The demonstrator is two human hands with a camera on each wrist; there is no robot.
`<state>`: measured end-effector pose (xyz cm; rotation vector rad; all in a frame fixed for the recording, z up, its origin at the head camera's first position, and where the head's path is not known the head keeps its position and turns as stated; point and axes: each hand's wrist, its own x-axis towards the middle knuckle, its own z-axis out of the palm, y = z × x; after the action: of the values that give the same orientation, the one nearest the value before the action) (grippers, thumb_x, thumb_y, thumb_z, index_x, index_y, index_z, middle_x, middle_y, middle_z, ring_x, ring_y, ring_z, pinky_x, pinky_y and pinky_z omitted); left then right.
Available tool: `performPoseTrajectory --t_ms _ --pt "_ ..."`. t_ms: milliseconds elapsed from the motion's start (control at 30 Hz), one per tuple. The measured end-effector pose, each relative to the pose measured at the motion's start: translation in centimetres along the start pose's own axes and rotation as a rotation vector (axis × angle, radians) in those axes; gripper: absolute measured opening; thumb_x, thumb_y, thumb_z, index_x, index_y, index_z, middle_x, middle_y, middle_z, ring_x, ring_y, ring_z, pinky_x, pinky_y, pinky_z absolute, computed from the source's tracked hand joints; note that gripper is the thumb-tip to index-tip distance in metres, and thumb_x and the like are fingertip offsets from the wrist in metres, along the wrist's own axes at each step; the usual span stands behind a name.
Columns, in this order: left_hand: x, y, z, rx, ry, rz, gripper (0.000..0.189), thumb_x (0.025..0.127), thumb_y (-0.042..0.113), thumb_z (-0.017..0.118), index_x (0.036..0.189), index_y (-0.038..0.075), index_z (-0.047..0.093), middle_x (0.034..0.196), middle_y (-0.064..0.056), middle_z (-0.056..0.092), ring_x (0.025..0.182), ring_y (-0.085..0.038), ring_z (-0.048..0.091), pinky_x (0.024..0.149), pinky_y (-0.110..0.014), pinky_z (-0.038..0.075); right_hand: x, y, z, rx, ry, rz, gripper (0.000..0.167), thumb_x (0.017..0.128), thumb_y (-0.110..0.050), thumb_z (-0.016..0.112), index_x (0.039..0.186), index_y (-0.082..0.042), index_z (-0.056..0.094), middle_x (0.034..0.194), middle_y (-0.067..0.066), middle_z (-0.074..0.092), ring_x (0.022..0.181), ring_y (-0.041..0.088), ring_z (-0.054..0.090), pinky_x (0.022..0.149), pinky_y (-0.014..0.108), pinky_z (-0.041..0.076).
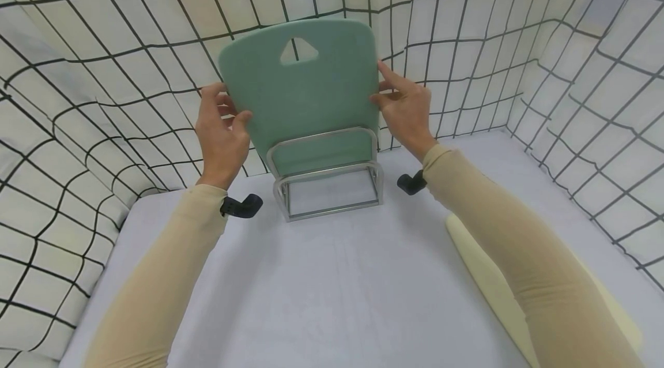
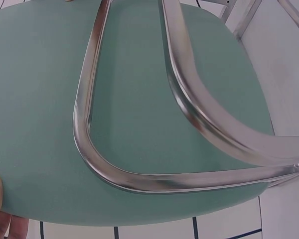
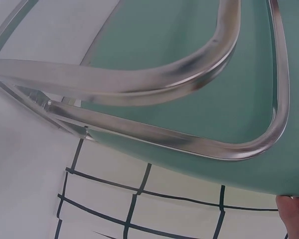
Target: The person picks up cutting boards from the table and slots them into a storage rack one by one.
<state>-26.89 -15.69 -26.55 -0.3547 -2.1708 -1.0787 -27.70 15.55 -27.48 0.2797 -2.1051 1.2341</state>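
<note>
White walls (image 1: 467, 71), ruled in a wavy black grid and faintly tinted with pastel patches, rise behind and along both sides of a smooth white tabletop (image 1: 342, 281) stretching toward 6 o'clock. Two arms in beige fabric sleeves (image 1: 171, 276) reach in from 7 and 5 o'clock. At 12 o'clock, a sage-green, round-cornered flat board (image 1: 306, 91), pierced near its top by a rounded triangular hole, stands tilted. A cream-yellow flat panel (image 1: 487, 270) lies at 4 o'clock, partly hidden beneath the right forearm.

Below the green board's centre, a silver metal-bar rack (image 1: 332, 172) rests on the tabletop, two rounded loops crossing in front of the board's lower part; whether the board's bottom edge touches the base, one cannot tell. The left hand (image 1: 223, 134) pinches the board's edge at its 8 o'clock, thumb on the near face; the right hand (image 1: 407, 111) pinches the edge at 3 o'clock. Black devices (image 1: 242, 206) sit at both wrists.
</note>
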Motion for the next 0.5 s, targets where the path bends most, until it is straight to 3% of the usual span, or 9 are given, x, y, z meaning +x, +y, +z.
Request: performPoseTrajectory --t_ms 500 --pt "-0.1 -0.13 0.19 0.015 -0.003 -0.011 0.041 0.102 0.002 0.056 0.141 0.011 0.047 0.122 -0.019 0.058 0.112 -0.025 0.062 0.102 -0.046 0.057 -0.1 0.12 -0.02 -0.002 -0.01 0.003 0.058 0.094 -0.003 0.071 0.146 -0.026 0.058 0.115 0.014 0.079 0.095 0.028 0.08 0.089 0.038 0.064"
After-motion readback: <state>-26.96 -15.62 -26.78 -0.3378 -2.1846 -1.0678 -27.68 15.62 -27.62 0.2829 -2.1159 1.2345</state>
